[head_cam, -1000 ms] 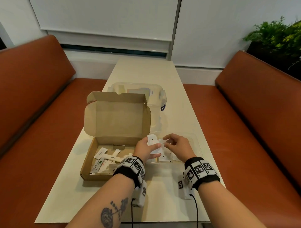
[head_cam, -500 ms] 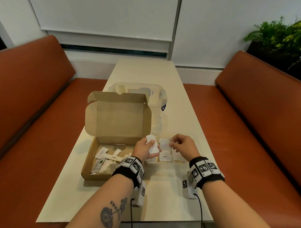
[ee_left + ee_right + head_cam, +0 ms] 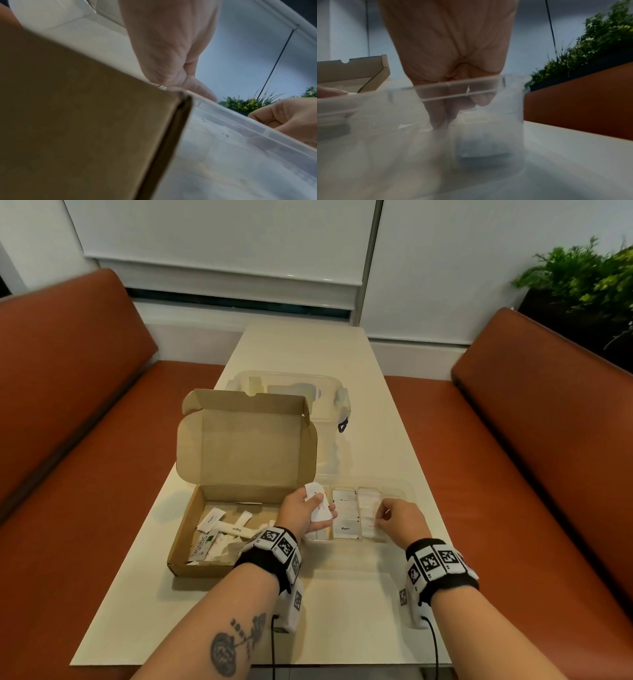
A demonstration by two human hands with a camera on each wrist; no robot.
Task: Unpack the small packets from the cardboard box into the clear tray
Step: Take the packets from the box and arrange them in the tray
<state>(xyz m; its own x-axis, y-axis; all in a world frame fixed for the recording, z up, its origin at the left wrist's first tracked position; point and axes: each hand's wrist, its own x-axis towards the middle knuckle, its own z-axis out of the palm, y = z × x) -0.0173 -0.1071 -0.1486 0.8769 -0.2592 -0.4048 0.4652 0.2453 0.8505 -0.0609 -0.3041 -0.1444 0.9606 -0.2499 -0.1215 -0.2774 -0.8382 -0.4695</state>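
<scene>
My left hand [image 3: 301,513] grips a fan of packets [image 3: 318,505] at the tray's [image 3: 404,491] left end, beside the box [image 3: 181,542]. My right hand [image 3: 399,520] has moved from that fan to the tray's right slot, fingers pinched on one packet [image 3: 370,525] — delivery underway. More packets lie in the box — task unfinished.

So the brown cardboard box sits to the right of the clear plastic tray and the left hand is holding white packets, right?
Not quite. The head view shows the brown cardboard box to the left of the clear plastic tray, not the right. The left hand does hold white packets.
</scene>
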